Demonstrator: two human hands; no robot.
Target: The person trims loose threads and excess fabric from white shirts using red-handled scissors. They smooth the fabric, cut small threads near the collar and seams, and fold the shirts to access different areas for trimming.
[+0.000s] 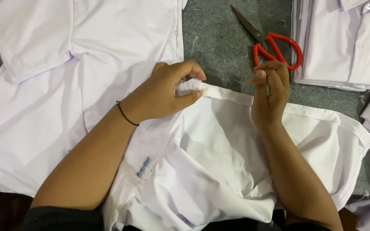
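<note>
head view: both hands (219, 90) pinched on white shirt (219, 149) hem

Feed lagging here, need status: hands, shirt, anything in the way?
Left hand pinching hem edge of white shirt. Right hand raised beside hem, fingers curled, grip unclear. Red-handled scissors lie behind right hand on grey table, not touching the shirt.
</note>
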